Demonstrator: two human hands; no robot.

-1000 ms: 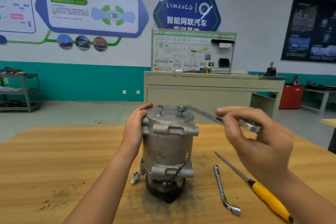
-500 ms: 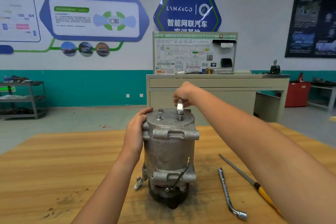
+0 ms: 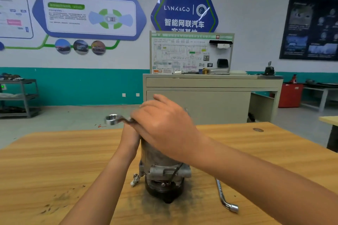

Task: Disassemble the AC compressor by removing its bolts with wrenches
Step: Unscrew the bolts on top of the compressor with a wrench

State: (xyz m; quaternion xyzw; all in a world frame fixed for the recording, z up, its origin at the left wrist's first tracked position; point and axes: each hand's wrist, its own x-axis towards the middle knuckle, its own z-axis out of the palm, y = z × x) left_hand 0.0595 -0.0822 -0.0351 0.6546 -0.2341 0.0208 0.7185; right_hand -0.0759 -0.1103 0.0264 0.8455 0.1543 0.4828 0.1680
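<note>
The grey metal AC compressor [image 3: 161,159] stands upright on the wooden table [image 3: 54,160], black pulley end down. My right hand [image 3: 164,126] lies across its top and grips a ring wrench [image 3: 114,119], whose free ring end sticks out to the left. The wrench's other end and the top bolts are hidden under this hand. My left hand [image 3: 129,135] holds the compressor's upper left side, with its fingers mostly hidden behind the right hand.
An L-shaped socket wrench [image 3: 224,197] lies on the table to the right of the compressor, partly under my right forearm. A white connector [image 3: 135,181] hangs at the compressor's lower left. A beige cabinet [image 3: 210,97] stands beyond the table.
Half a second ago my right hand's fingers were at the right top bolt. Now the hand has swung left over the compressor top, and the wrench's ring end points left. My left hand stayed.
</note>
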